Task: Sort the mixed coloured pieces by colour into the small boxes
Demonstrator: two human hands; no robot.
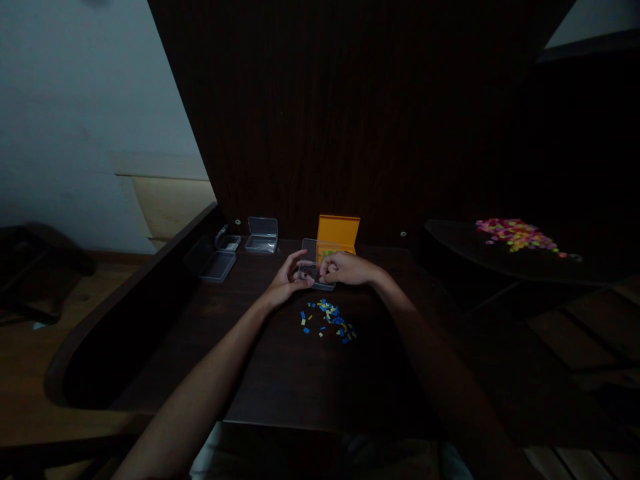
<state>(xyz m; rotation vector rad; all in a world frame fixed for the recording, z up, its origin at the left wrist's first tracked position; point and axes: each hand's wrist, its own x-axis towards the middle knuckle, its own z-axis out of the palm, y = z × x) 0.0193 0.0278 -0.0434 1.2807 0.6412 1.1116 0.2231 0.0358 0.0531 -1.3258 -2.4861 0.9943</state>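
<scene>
A clear plastic box [326,287] with its lid raised stands in the middle of the dark table. My left hand [289,277] grips the box's left side, thumb at the front edge and fingers behind. Over the box's right part is my right hand [347,268], fingers curled and pinched together at its inside; whatever they hold is hidden. Behind the box an orange case [339,231] stands with its lid up, green pieces [327,253] showing in it. Small blue and yellow building bricks [330,312] lie scattered in front of my hands.
Open clear boxes [261,245] [219,266] stand at the back left, near the raised side panel [135,320]. A tall dark board [310,120] rises behind the table. To the right, a heap of pink and yellow pieces [520,235] lies on a dark surface.
</scene>
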